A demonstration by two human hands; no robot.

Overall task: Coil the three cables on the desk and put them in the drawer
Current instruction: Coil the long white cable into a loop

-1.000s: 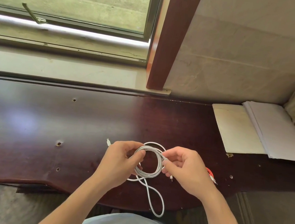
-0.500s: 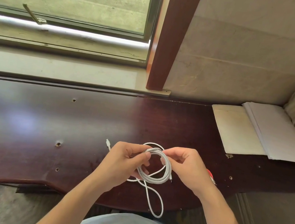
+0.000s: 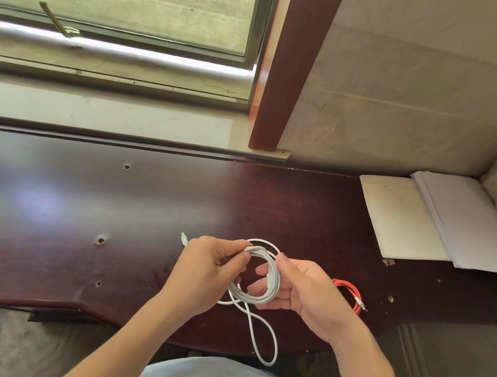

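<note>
Dark glossy wooden worktop [image 3: 48, 192] carries a thin white cable [image 3: 272, 282] wound into loops, tail dangling over the front edge. Left hand [image 3: 208, 273] pinches the coil's top; right hand [image 3: 303, 290] cradles its side, fingers curled. Red coiled cable [image 3: 350, 292] lies behind the right hand.

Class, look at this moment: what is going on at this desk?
A person is coiling a white cable above the dark wooden desk. The left hand pinches the top of the coil; the right hand cradles its side. A loose tail hangs over the desk's front edge. A red cable lies coiled behind the right hand.
</note>
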